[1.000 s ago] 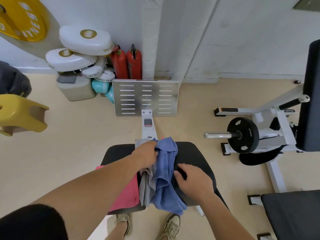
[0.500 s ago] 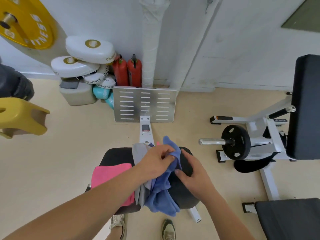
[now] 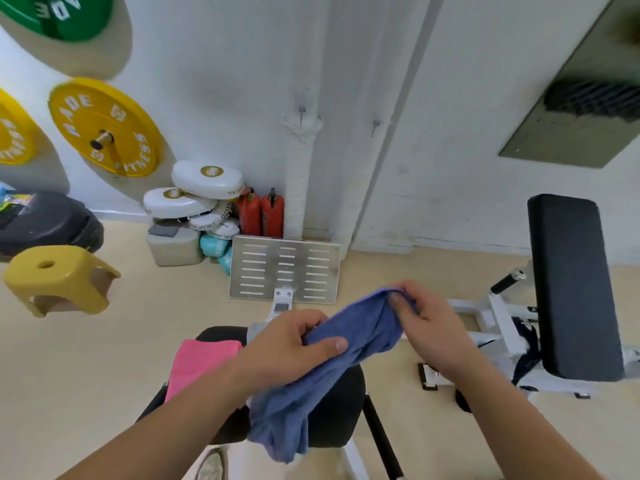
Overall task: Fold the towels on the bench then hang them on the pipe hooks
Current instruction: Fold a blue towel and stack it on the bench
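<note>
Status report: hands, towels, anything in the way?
Left hand and right hand both grip crumpled blue terry towel over black padded bench. Pink towel lies on bench. Pipe hook bare.

grey towel (image 3: 257, 329): mostly behind left hand (image 3: 291, 344) | green plate (image 3: 59, 12): cut by top edge | shoe (image 3: 212, 465): blurred, cut by bottom edge

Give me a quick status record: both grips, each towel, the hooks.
left grip: holds blue towel near its middle
right grip: pinches the blue towel's upper end
blue towel: held up, unfolded, lower end hanging in front of bench
pink towel: lying on the bench, left side
hooks: two visible, nothing hanging on them
</note>
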The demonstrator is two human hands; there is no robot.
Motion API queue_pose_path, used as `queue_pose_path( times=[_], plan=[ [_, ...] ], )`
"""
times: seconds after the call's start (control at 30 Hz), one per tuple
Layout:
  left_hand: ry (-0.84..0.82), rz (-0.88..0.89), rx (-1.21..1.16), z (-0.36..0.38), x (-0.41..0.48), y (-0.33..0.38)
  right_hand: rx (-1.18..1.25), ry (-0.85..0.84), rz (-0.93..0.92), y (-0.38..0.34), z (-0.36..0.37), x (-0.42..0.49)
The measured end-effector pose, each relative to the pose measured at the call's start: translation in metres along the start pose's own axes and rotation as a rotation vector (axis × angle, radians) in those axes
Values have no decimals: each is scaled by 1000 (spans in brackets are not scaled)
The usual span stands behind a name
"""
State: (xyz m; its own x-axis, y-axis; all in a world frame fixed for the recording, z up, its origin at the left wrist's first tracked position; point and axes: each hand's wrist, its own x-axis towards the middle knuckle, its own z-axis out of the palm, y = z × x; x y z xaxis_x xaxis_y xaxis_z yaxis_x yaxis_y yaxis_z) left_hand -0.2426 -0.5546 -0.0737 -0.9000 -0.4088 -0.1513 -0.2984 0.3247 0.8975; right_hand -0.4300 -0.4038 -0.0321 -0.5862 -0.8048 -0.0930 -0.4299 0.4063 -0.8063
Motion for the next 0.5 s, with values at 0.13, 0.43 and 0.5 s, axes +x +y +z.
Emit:
queue_pose_path(
  times=[0.13, 0.43, 0.5],
  plan=[
    [-39, -106, -50, 1, -28, 13, 153, 284, 190, 18, -46, -4],
    [160, 30, -3, 17, -50, 81, -133, 261, 160, 39, -116, -47],
    [140, 88, -21, 26, -46, 105, -177, 226, 123, 29, -120, -56]
  ],
)
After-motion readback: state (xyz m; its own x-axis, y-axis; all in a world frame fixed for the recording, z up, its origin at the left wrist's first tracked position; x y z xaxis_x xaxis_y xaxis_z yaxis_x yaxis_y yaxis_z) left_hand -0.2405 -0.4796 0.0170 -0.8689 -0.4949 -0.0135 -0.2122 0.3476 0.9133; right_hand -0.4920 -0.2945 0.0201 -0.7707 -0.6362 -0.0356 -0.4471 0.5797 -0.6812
